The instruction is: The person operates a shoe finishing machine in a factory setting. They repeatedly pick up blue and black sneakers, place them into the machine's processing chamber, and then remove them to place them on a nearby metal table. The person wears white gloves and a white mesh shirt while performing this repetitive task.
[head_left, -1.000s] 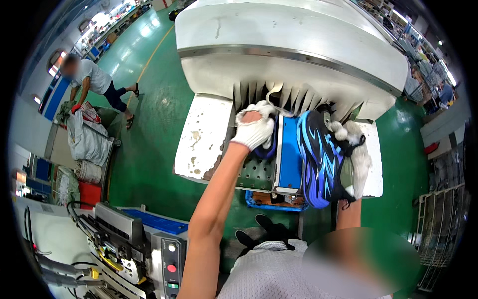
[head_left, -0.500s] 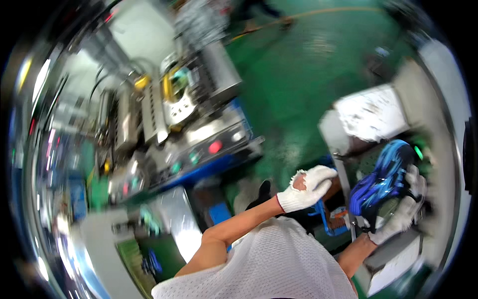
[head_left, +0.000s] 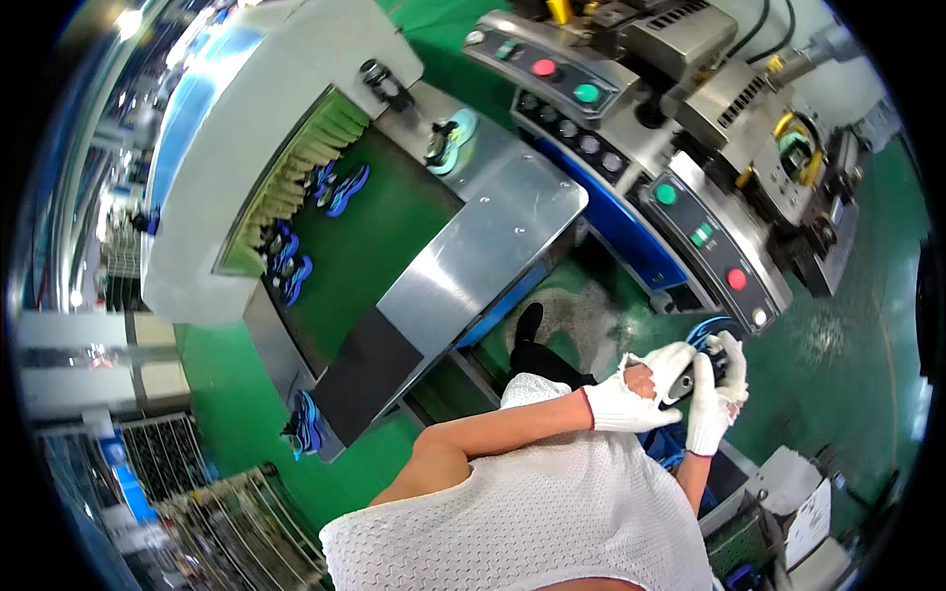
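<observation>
Left hand (head_left: pixel 636 391), apart from the black-and-blue shoe (head_left: pixel 706 335) half a second earlier, had come over to join the right hand (head_left: pixel 717 396) at it. Head view: shoe sat just below the right panel of the button machine (head_left: pixel 690 229). Right hand was clamped on shoe; left lay against it, firmness of grip could not be told. Left of the machine: green conveyor belt (head_left: pixel 370 251) carrying blue shoes (head_left: pixel 349 189); nearer it, pale-green shoe (head_left: pixel 450 148) on metal desk (head_left: pixel 493 231).

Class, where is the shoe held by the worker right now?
In the head view, the held shoe is right of centre, between the left hand and right hand, just below the lower end of the nearer control panel.
</observation>
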Tool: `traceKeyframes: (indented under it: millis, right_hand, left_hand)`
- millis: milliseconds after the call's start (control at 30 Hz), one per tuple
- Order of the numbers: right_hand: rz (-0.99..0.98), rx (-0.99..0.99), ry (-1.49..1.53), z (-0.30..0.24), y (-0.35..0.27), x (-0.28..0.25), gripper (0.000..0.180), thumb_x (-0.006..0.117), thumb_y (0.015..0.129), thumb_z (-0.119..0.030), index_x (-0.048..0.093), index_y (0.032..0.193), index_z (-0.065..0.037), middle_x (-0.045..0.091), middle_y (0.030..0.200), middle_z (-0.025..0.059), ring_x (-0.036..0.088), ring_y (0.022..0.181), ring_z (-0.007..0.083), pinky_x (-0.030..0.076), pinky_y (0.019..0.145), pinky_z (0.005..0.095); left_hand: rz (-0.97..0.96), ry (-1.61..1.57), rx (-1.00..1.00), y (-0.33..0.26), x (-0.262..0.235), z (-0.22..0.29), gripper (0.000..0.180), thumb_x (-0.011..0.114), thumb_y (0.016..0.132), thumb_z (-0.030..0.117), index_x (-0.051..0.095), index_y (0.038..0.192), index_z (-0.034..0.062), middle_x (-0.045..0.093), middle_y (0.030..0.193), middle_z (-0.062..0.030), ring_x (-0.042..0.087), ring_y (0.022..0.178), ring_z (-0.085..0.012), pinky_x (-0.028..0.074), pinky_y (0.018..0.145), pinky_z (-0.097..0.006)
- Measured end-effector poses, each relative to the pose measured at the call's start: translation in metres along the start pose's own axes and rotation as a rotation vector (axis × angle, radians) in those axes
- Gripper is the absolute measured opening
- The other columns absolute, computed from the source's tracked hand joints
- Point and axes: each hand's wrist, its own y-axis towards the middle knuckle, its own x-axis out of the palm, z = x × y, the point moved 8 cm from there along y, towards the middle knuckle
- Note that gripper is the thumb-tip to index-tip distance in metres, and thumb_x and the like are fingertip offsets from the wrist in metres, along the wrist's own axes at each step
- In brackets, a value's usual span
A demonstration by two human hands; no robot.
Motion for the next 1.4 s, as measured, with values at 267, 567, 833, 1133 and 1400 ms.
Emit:
traceKeyframes:
  millis: [267,567,833,1133,1400]
  right_hand:
    - [-0.422,-0.156,-0.008,-0.038,0.039,0.275,0.041,0.08,0.087,-0.01,0.067,0.124,0.003,0.073,0.114,0.012,0.067,0.112,0.0227,0.037,0.12,0.043]
    - [-1.091,-0.481,-0.192,-0.103,-0.046,0.531,0.045,0.08,0.083,-0.011,0.068,0.126,-0.003,0.069,0.128,0.0164,0.064,0.124,0.0315,0.041,0.117,0.045]
    - [-1.893,0.021,1.118,-0.33,-0.01,0.455,0.045,0.068,0.097,-0.012,0.058,0.14,-0.002,0.066,0.134,0.0162,0.066,0.119,0.0265,0.055,0.101,0.0386]
    - [-2.211,-0.202,1.389,-0.42,-0.04,0.383,0.05,0.07,0.096,-0.02,0.057,0.14,0.0,0.065,0.133,0.0178,0.066,0.119,0.031,0.055,0.1,0.0446]
    - [-2.288,-0.216,1.389,-0.411,-0.038,0.353,0.056,0.072,0.094,-0.027,0.056,0.14,0.001,0.065,0.132,0.0193,0.066,0.119,0.0351,0.055,0.099,0.05]
  left_hand:
    - [0.056,0.136,-0.57,-0.057,-0.156,-0.171,0.093,0.069,0.087,0.034,0.024,0.158,-0.0071,0.042,0.154,-0.0343,0.052,0.137,-0.0448,0.044,0.112,-0.05]
    - [0.809,-0.122,-0.819,-0.229,-0.263,-0.335,0.071,0.076,0.083,0.031,0.049,0.143,0.0028,0.065,0.127,-0.021,0.065,0.118,-0.0368,0.053,0.098,-0.042]
    - [1.091,0.104,-1.174,-0.358,-0.248,-0.337,0.077,0.081,0.077,0.022,0.047,0.144,0.0054,0.057,0.135,-0.0213,0.053,0.126,-0.0438,0.043,0.108,-0.052]
    - [1.198,0.113,-1.251,-0.363,-0.234,-0.356,0.078,0.085,0.074,0.024,0.053,0.143,0.0083,0.058,0.136,-0.021,0.057,0.124,-0.0406,0.048,0.104,-0.048]
    - [1.317,0.124,-1.477,-0.374,-0.223,-0.345,0.086,0.084,0.075,0.035,0.048,0.15,0.0139,0.058,0.138,-0.0191,0.06,0.123,-0.0381,0.05,0.103,-0.049]
